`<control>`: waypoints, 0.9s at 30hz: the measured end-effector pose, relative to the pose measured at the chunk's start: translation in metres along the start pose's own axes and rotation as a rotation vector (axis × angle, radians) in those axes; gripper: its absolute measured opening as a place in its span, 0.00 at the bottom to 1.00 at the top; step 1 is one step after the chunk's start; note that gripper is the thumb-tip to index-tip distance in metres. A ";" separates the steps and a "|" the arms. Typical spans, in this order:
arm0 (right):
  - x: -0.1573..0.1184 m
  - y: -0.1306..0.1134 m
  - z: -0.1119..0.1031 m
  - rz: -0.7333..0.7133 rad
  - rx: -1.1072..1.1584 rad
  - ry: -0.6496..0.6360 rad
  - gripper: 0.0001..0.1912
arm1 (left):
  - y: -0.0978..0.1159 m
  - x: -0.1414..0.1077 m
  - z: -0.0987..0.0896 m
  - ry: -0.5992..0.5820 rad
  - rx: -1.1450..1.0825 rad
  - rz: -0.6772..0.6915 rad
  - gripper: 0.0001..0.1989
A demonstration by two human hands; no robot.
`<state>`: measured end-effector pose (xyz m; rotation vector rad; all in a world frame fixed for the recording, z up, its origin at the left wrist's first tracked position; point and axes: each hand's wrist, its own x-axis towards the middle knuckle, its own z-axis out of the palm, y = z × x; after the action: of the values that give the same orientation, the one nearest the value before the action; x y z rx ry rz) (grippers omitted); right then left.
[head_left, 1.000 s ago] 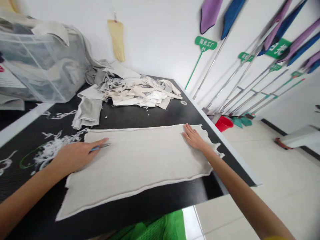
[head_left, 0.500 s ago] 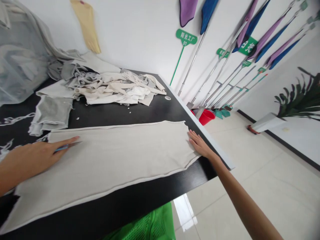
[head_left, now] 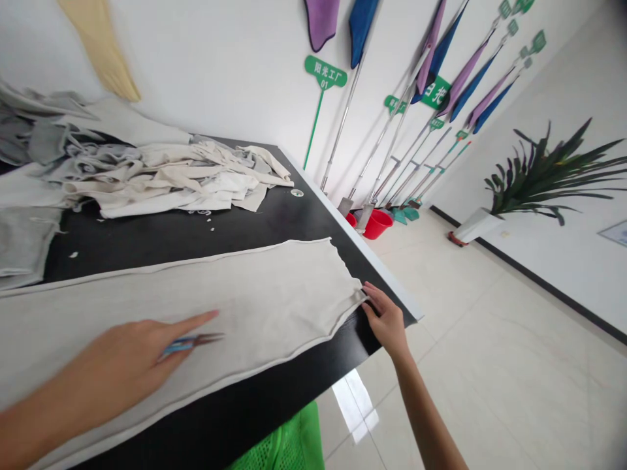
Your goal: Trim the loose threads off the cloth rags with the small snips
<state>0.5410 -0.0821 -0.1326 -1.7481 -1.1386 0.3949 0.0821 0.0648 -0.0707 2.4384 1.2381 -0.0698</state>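
A long, pale grey-beige fabric panel (head_left: pixel 274 287) lies flat across the black table (head_left: pixel 196 245), its long edges rolled a little. My left hand (head_left: pixel 130 359) is over the panel, index finger stretched forward. Small thread snips (head_left: pixel 183 344) with blue handles sit in that hand, their pointed tips directed right. At the panel's right end, my right hand (head_left: pixel 386 320) pinches the near corner between thumb and fingers, close to the table edge. Part of the panel is hidden beneath my left hand and forearm.
A heap of grey and cream fabric pieces (head_left: pixel 171 173) lies at the back. White scraps and a small white ring (head_left: pixel 296 192) dot the table. Below the front edge is a green mesh basket (head_left: pixel 298 440). Mops, a red bucket (head_left: pixel 378 224) and a potted plant (head_left: pixel 482 225) stand beyond.
My left hand with the snips has moved right along the panel. My right hand has gone from lying flat on the end to pinching its near corner. The view has shifted right.
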 end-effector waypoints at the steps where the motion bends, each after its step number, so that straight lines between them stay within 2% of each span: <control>1: -0.001 0.000 0.002 -0.020 -0.043 0.022 0.19 | 0.021 0.006 0.007 -0.071 -0.007 0.073 0.25; 3: -0.003 -0.001 0.003 -0.019 -0.070 0.066 0.18 | 0.060 0.017 0.022 -0.182 -0.030 0.175 0.26; 6: -0.004 -0.003 0.004 0.011 -0.096 0.128 0.15 | 0.103 0.031 0.039 -0.188 -0.022 0.276 0.26; 9: -0.004 -0.006 0.005 0.003 -0.226 0.143 0.11 | 0.130 0.042 0.042 -0.160 -0.004 0.352 0.27; 12: -0.001 -0.009 0.007 0.005 -0.302 0.155 0.11 | 0.149 0.051 0.033 -0.177 -0.033 0.430 0.20; 14: 0.003 -0.010 0.008 0.027 -0.280 0.154 0.18 | 0.157 0.058 0.027 -0.182 -0.070 0.455 0.18; 16: 0.006 -0.010 0.006 0.036 -0.246 0.118 0.22 | 0.165 0.066 0.026 -0.144 -0.114 0.426 0.17; 19: 0.007 -0.011 0.005 0.005 -0.270 0.071 0.12 | 0.177 0.084 0.035 -0.058 -0.130 0.372 0.22; 22: 0.006 -0.014 0.006 -0.025 -0.277 0.114 0.08 | 0.195 0.105 0.048 -0.019 -0.077 0.378 0.26; 27: 0.002 -0.019 0.005 -0.031 -0.214 0.135 0.06 | 0.215 0.123 0.060 0.012 0.003 0.400 0.21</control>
<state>0.5284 -0.0759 -0.1180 -1.9093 -1.1419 0.1369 0.3333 0.0231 -0.0824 2.6411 0.7335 0.0564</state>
